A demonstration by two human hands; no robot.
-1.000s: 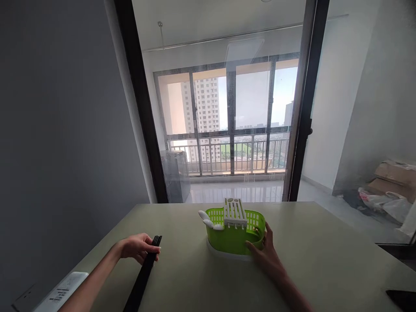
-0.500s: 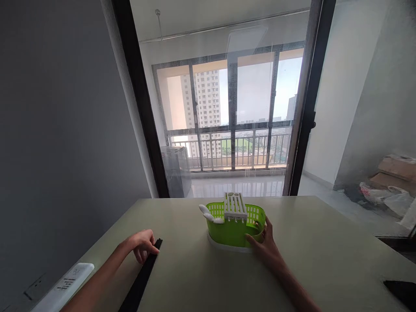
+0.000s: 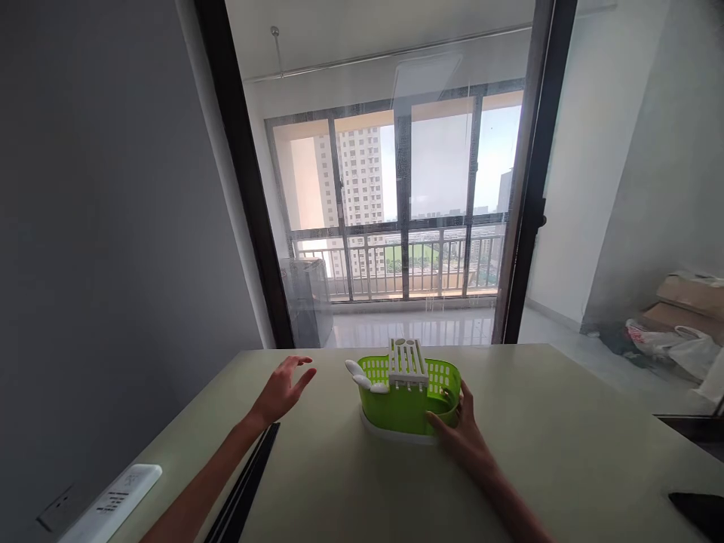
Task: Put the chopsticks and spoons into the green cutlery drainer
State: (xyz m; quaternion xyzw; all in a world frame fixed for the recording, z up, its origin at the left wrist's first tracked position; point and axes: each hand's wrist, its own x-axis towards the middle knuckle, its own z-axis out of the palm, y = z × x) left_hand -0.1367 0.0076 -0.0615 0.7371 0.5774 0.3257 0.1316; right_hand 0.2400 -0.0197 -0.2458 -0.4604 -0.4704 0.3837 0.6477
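A green slotted plastic basket (image 3: 396,411) with a white insert and white spoon ends at its left rim stands on a white tray on the pale table (image 3: 566,452). My right hand (image 3: 461,434) grips the basket's near right corner. My left hand (image 3: 281,388) hovers with fingers spread, empty, above the table to the left of the basket. A bundle of black chopsticks (image 3: 246,486) lies flat on the table below my left forearm.
A white remote control (image 3: 110,504) rests at the table's near left edge. A dark flat object (image 3: 698,509) lies at the near right corner. Glass sliding doors with dark frames stand behind the table. Cardboard boxes and bags sit on the floor at the right.
My left hand let go of the black chopsticks, rose and moved forward toward the basket with fingers spread. The chopsticks stay on the table. My right hand keeps its hold on the basket.
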